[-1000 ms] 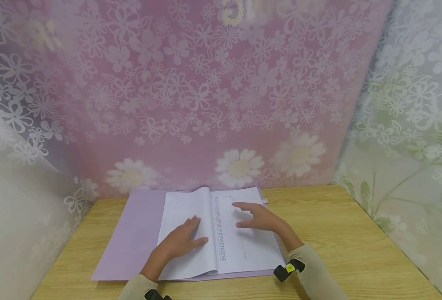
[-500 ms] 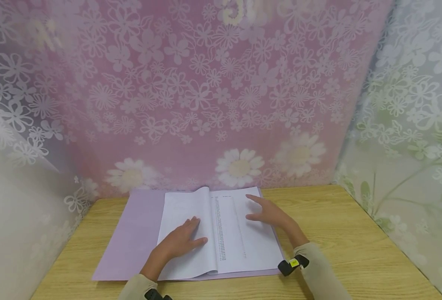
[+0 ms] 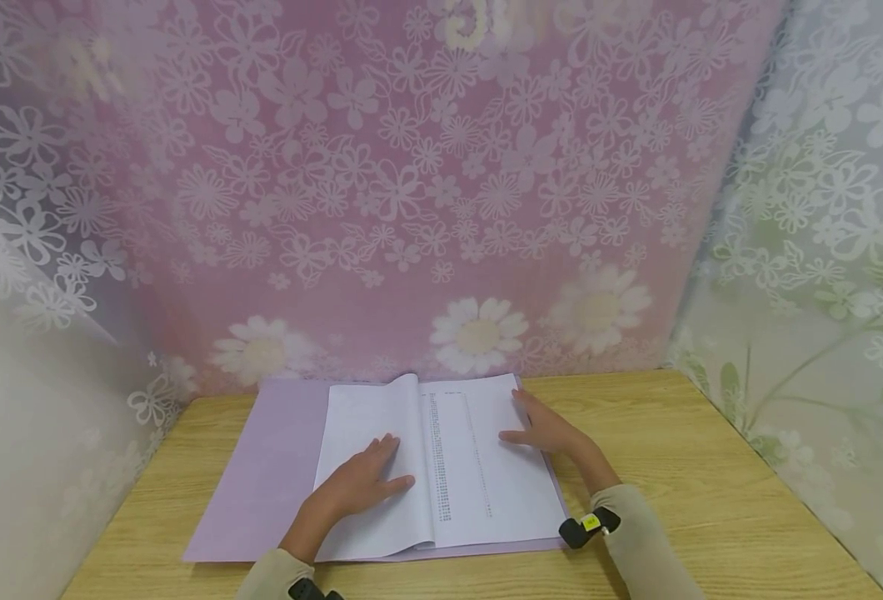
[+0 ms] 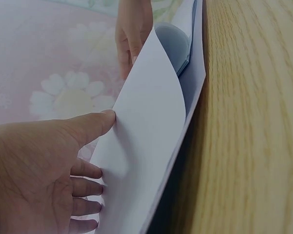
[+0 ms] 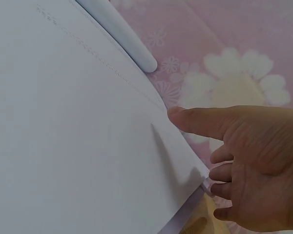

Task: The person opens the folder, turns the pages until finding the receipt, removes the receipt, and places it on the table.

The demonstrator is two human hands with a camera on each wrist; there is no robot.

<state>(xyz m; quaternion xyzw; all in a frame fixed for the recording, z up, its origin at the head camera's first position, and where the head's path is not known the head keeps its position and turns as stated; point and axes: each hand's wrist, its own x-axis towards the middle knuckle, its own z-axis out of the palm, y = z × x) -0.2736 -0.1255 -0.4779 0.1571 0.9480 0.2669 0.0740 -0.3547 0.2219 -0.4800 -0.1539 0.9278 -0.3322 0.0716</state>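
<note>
A lilac folder [image 3: 276, 467] lies spread on the table, holding white sheets turned open in the middle. My left hand [image 3: 355, 482] rests on the blank left page [image 3: 362, 412], fingers straight and thumb spread. In the left wrist view that page [image 4: 141, 112] bows up in a curve near the spine. My right hand [image 3: 557, 429] is at the upper right edge of the printed page [image 3: 460, 475], its fingertips by the corner and its thumb over the paper. From the right wrist, the thumb [image 5: 195, 119] stretches out above the sheet and the loosely bent fingers are beside the page corner.
The wooden table [image 3: 681, 467] carries the folder near its back edge. Behind it hangs a pink flowered wall covering [image 3: 411, 208], with pale flowered side panels [image 3: 846, 292] at left and right. Dark wrist cameras [image 3: 590, 527] sit on beige sleeves [image 3: 647, 546].
My right hand has moved rightward from over the printed page to its right edge, uncovering more of the sheet. The left hand stays in place on the left page.
</note>
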